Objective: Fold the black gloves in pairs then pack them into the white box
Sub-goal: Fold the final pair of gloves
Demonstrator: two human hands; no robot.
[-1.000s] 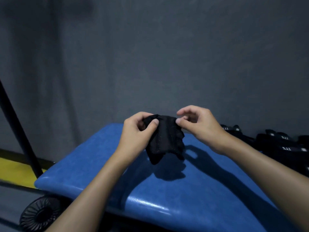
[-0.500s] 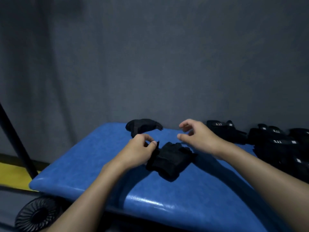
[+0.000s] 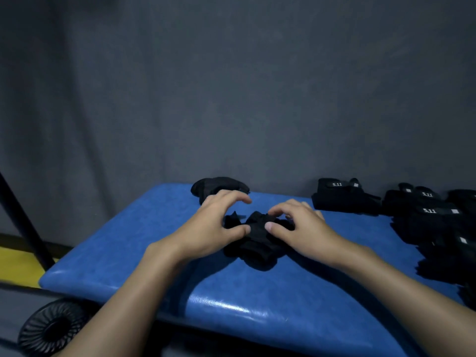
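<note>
At the centre of the blue bench [image 3: 123, 256], a black glove bundle [image 3: 257, 251] is lying crumpled on the padded surface, with both hands working on it.

The left hand [image 3: 213, 228] is coming in from 7 o'clock. Its thumb is pressing on the bundle's left edge, while its other fingers [image 3: 239, 199] are arching loosely above the fabric, spread and gripping nothing.

The right hand [image 3: 301, 228] is coming in from 5 o'clock. Its thumb is bearing on the near side of the bundle and its curled index finger is bearing on the top, so the fabric is being pinched between them. The remaining fingers are curling down behind, and whether they are touching the fabric cannot be told.

At 12 o'clock from the bundle, near the bench's far edge, a single glove [image 3: 219, 185] is lying partly hidden behind the left hand. At 2 o'clock, a labelled glove [image 3: 340, 197] marked "5.11" is resting flat. At 3 o'clock, well apart from the hands, a glove pile [image 3: 438, 233] is sitting in a dark heap.

A grey backdrop [image 3: 231, 86] is hanging behind the bench. At 8 o'clock, below the bench's corner, a black fan [image 3: 51, 328] is standing. At 9 o'clock, a black pole [image 3: 23, 222] is leaning across a yellow strip [image 3: 15, 266].
</note>
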